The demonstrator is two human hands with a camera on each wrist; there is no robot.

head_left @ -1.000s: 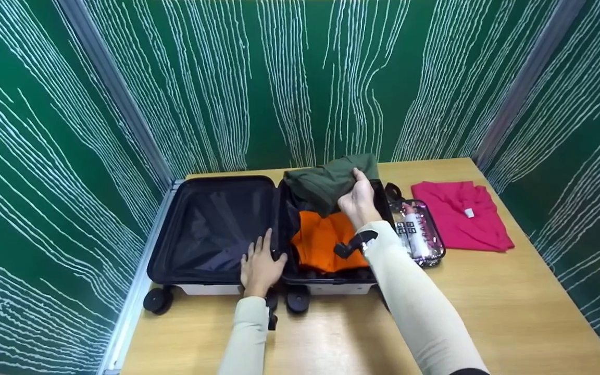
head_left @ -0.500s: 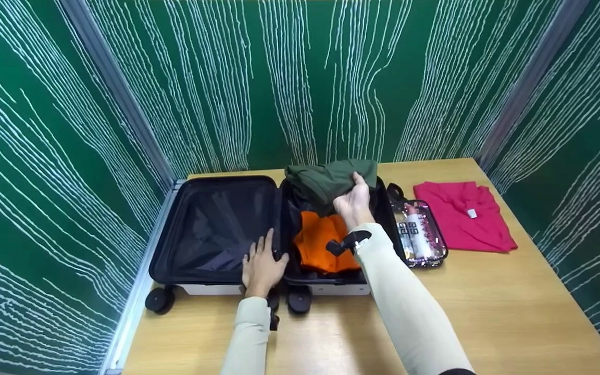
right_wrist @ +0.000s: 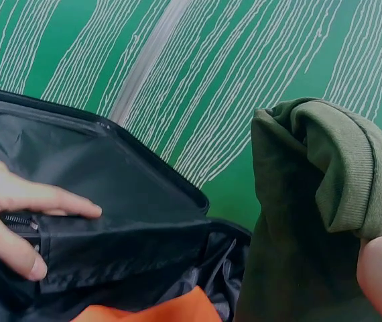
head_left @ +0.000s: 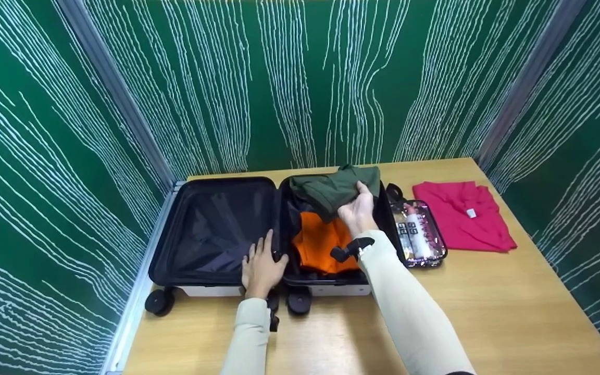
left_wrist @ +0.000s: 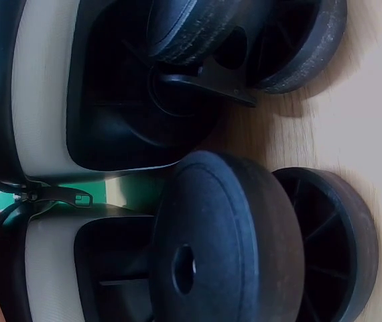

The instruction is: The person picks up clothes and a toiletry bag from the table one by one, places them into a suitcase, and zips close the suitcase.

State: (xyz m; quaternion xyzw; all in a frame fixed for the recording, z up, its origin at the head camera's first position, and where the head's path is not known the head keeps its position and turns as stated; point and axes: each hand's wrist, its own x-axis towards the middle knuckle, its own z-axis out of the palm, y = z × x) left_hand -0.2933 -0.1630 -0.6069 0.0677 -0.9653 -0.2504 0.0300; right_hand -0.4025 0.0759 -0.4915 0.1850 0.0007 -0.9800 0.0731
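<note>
An open suitcase (head_left: 160, 229) lies flat with its two halves side by side. My left hand (head_left: 262, 266) rests with spread fingers on the near inner edge of the left half, by the hinge line. My right hand (head_left: 358, 207) holds a folded dark green garment (head_left: 326, 190) over the far part of the right half. In the right wrist view, the green garment (right_wrist: 298, 221) hangs in folds with a ribbed edge, and the thumb side of the hand shows at its right. A folded orange garment (head_left: 323, 245) lies inside the right half, partly under my right arm.
Right of the suitcase lies a clear pouch (head_left: 419, 234) with bottles inside. Beyond it a pink garment (head_left: 464, 216) is spread on the wooden table (head_left: 513, 312). Black wheels (left_wrist: 228, 235) stick out from the suitcase's near side. Green walls stand behind and at both sides.
The green garment has come down a little toward the right half of the suitcase, with my right hand holding it. My left hand has stayed in place.
</note>
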